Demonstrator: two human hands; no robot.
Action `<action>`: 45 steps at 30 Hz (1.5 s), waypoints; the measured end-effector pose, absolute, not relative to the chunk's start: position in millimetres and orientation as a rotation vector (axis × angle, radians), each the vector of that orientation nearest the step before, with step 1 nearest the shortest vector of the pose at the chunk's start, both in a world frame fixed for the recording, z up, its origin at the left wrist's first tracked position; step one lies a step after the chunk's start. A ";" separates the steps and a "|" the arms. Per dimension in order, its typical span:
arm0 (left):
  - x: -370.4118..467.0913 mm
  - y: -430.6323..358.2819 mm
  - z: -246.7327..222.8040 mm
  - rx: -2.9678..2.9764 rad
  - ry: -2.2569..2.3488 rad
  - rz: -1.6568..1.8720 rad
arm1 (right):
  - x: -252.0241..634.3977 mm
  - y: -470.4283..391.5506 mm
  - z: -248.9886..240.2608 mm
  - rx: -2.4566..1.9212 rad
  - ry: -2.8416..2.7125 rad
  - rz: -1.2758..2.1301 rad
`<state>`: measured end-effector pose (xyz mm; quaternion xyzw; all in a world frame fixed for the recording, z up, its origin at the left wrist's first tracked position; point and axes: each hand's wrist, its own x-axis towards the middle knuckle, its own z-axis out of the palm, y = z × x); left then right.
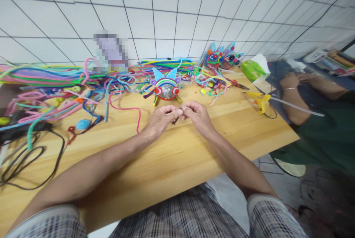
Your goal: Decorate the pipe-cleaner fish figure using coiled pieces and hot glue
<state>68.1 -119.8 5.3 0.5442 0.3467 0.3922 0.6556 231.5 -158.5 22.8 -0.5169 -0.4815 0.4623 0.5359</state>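
Note:
My left hand [163, 119] and my right hand [196, 115] meet over the middle of the wooden table, thumbs and forefingers pinched together. Between them is a short dark brown pipe cleaner piece [174, 121], its end poking out below the fingertips; the rest is hidden. Just beyond my hands stands a pipe-cleaner animal figure [166, 87] with blue pointed ears, red round eyes, a clear shiny middle and yellow feet. Neither hand touches it. A pink pipe cleaner [138, 114] lies curved to the left of my left hand.
Loose pipe cleaners [50, 75] heap along the tiled wall. Two similar figures [222, 57] stand at the back right, near a green packet [253, 68], pliers [238, 85] and a yellow glue gun [259, 100]. A black cable [57, 164] coils at left. Another person's arms [296, 97] rest at right.

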 end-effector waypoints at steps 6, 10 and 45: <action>68.6 -118.3 8.4 1.240 0.813 0.947 | 232.2 -149.3 21.9 -1.227 -1.031 1.062; 60.9 -110.1 17.5 1.363 0.916 1.071 | 239.7 -135.9 28.1 -1.242 -0.942 1.075; 73.8 27.7 73.3 2.083 1.240 1.320 | 277.1 -90.8 6.1 -1.115 -0.802 1.347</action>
